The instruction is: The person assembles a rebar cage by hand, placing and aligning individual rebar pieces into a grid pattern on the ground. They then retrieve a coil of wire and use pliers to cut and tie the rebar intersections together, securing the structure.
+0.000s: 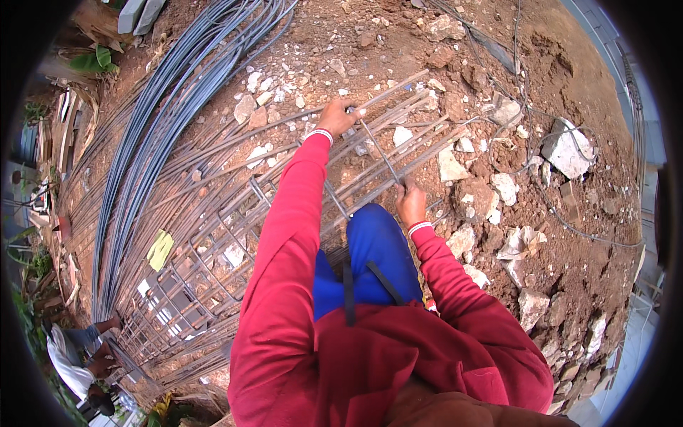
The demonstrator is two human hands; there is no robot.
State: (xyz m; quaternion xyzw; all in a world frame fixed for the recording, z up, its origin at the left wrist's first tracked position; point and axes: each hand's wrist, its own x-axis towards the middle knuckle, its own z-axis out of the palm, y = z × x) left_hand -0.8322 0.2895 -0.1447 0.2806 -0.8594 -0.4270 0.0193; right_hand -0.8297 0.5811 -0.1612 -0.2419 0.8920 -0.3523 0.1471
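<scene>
A steel stirrup spans the gap between my two hands, lying across several long rusty rebars. My left hand is closed round its far corner, thumb pointing right. At the near end, my right hand pinches the stirrup, close to the ends of the rebars. Part of the stirrup is hidden by my fingers and the bars. More bent stirrups sit along the rebar cage to the left, partly behind my left sleeve.
Bundled blue-grey steel rods curve along the left. A yellow cloth lies on the bars. Another person crouches at the lower left. White rocks and a loose cable lie on the reddish soil to the right.
</scene>
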